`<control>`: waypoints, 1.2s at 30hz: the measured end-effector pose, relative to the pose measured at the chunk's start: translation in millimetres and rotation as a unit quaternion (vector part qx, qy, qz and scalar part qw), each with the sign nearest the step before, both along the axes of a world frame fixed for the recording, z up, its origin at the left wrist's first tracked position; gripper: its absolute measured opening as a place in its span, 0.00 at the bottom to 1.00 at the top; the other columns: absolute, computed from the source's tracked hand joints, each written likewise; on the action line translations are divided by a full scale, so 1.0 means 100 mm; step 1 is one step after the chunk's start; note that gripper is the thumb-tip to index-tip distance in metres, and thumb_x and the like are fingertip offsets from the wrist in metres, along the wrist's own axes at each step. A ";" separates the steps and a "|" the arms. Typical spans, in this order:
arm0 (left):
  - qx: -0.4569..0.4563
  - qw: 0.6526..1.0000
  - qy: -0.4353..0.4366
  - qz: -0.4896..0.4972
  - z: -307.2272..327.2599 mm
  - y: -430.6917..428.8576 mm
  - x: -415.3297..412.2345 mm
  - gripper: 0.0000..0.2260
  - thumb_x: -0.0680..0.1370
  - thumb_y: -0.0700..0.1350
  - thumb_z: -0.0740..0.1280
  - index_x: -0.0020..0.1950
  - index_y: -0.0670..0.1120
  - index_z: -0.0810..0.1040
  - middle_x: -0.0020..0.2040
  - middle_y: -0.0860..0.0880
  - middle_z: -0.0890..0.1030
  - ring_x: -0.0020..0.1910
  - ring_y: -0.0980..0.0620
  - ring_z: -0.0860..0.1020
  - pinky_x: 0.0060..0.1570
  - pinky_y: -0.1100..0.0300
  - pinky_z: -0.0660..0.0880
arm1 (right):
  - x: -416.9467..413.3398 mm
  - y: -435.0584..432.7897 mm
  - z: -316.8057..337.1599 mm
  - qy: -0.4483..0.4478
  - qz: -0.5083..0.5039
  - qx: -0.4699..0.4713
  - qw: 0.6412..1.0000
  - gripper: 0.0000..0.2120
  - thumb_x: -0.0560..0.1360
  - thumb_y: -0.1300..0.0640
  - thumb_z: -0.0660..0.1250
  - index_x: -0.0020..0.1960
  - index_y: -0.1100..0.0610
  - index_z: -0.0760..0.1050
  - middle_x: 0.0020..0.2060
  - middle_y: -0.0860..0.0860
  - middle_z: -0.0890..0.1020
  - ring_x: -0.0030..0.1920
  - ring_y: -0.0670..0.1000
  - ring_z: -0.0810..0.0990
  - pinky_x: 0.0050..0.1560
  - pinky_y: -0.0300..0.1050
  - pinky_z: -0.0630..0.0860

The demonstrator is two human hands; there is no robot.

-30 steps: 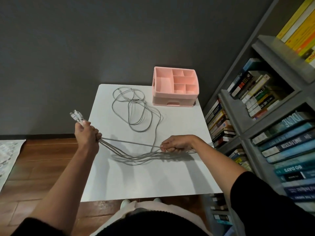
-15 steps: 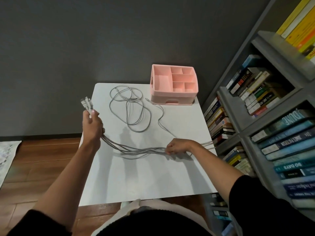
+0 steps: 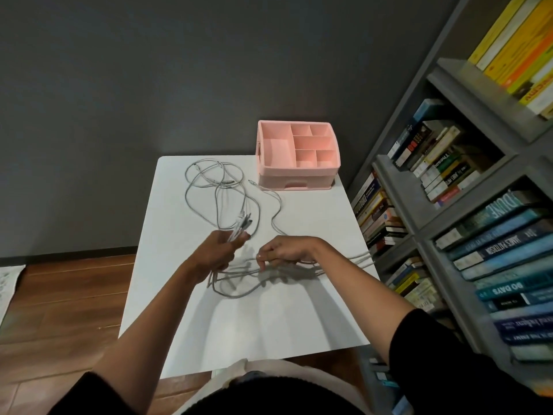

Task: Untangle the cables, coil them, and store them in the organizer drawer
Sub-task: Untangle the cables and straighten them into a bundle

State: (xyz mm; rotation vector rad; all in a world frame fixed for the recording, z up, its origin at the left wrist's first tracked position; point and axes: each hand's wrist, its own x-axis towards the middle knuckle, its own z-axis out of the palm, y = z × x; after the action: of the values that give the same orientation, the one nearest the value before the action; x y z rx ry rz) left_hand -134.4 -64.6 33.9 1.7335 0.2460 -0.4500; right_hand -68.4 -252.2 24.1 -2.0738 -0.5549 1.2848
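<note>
While the left hand (image 3: 220, 250) holds the plug ends (image 3: 243, 223) of the grey cables (image 3: 239, 272) with all fingers curled tightly round them, the right hand (image 3: 284, 250) pinches several strands between thumb and bent fingers, just beside it at the middle of the frame. Between and below the two hands the strands sag into a slack loop that lies on the white table (image 3: 269, 324), and further strands run to the right and hang over the table edge, close to the bookshelf (image 3: 398, 205). I judge this overhang to be the main risk: if the right hand loosens, the hanging part may pull the strands off toward the floor, or they may catch on a shelf corner. A second risk is the slack loop, because pulling the hands apart quickly could close it into a knot. The loose loops (image 3: 203, 181) at the upper middle of the table cross each other, and one strand ends just beside the pink organizer (image 3: 299, 175); a strong pull may drag them together. Its drawer (image 3: 296, 184) looks closed, so one hand must be free later. Room for moving seems best toward the lower part of the frame and to the left, over the wooden floor (image 3: 59, 295); the right side is narrow.
</note>
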 end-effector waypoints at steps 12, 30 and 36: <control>0.231 0.959 -0.048 -0.160 -0.02 0.18 0.06 0.14 0.80 0.47 0.63 0.34 0.49 0.71 0.23 0.58 0.72 0.20 0.60 0.64 0.23 0.70 0.62 | 0.11 -0.45 0.02 0.105 -0.075 0.016 0.991 0.12 0.82 0.51 0.57 0.43 0.54 0.72 0.24 0.42 0.60 0.23 0.42 0.54 0.23 0.34 0.53; 0.256 0.955 -0.019 -0.148 -0.11 0.51 -0.01 0.14 0.80 0.46 0.63 0.34 0.46 0.72 0.23 0.54 0.64 0.22 0.55 0.60 0.21 0.69 0.59 | 0.09 -1.04 -0.12 0.103 -0.163 0.009 0.981 0.08 0.80 0.59 0.61 0.47 0.57 0.78 0.27 0.44 0.77 0.23 0.41 0.64 0.25 0.33 0.58; 0.257 0.957 -0.017 -0.134 -0.15 0.52 -0.01 0.14 0.80 0.48 0.63 0.34 0.46 0.71 0.19 0.55 0.63 0.21 0.55 0.60 0.21 0.67 0.59 | 0.09 -0.98 -0.13 -0.046 -0.235 0.060 0.969 0.02 0.73 0.59 0.71 0.44 0.55 0.82 0.33 0.47 0.84 0.36 0.40 0.75 0.34 0.32 0.66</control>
State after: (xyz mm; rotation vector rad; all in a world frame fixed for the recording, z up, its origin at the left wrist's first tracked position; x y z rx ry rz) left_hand -135.7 -12.5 19.0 2.2986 0.1052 -0.5872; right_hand -59.8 -350.3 11.0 -2.0099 -0.1546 0.8617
